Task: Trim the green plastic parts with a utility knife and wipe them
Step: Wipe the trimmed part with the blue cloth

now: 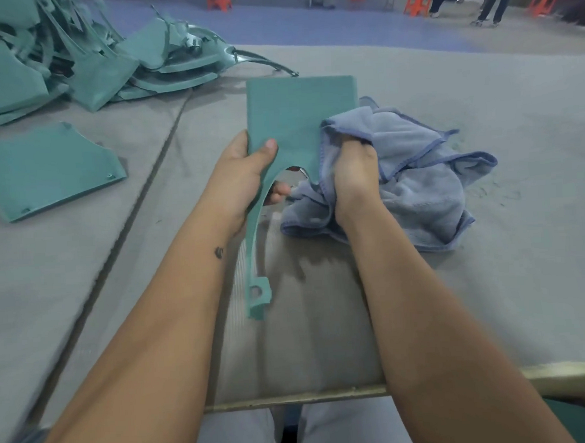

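Grey felt table (pixel 482 116): left hand (pixel 244 176) grips green part (pixel 296 119), thumb on top; right hand (pixel 353 170) clutches blue cloth (pixel 425 187) against part's edge.

Soft even light, blurred warped edges

Both bare forearms stretched forward, roughly parallel. Left hand (pixel 244 176) gripping the green part (pixel 299 119) at its left edge, thumb on top, fingers curled beneath. Right hand (pixel 354 170) closed around a bunched blue cloth (pixel 417 181), knuckles up, against the part's right side.
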Tool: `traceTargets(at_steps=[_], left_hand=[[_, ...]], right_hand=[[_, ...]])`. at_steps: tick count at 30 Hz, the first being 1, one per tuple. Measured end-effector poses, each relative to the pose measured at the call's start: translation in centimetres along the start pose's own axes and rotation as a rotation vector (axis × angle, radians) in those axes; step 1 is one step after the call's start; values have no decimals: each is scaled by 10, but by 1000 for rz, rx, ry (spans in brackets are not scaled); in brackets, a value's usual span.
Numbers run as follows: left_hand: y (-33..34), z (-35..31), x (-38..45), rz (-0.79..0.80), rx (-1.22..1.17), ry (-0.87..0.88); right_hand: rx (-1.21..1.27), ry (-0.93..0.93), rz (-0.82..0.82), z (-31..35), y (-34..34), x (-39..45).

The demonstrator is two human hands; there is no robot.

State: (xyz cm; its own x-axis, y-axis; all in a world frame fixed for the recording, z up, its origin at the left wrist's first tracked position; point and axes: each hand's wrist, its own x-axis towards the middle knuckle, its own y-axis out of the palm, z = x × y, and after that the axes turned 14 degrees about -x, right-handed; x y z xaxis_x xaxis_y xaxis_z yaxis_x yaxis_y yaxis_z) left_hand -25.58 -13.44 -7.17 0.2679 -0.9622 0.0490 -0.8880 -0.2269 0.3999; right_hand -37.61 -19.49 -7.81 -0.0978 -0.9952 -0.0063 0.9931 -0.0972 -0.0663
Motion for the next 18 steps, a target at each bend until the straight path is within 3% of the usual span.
traceTargets(at_steps=[4, 5, 6, 7, 8, 10, 11, 15, 18], left_hand=[[-1, 4, 5, -63, -23, 120], [-2, 5, 6, -80, -31, 148], [-3, 6, 7, -95, -36, 181], [-4, 7, 8, -109, -38, 215], [-4, 8, 9, -118, -40, 246], [-3, 10, 10, -118, -48, 296], [-2, 11, 10, -113, -44, 314], [-2, 13, 9, -87, -7, 334], [-1, 14, 7, -79, 22, 325]], right_hand=[[289, 98, 32, 9, -1, -2], [209, 64, 5, 14, -1, 1], [-169, -78, -122, 14, -5, -2], [-603, -181, -127, 10, -7, -5], [-601, -155, -139, 8, -3, -3], [111, 174, 201, 3, 0, -2], [223, 148, 318, -3, 2, -4], [128, -53, 313, -11, 8, -7], [128, -51, 277, -12, 6, 3]])
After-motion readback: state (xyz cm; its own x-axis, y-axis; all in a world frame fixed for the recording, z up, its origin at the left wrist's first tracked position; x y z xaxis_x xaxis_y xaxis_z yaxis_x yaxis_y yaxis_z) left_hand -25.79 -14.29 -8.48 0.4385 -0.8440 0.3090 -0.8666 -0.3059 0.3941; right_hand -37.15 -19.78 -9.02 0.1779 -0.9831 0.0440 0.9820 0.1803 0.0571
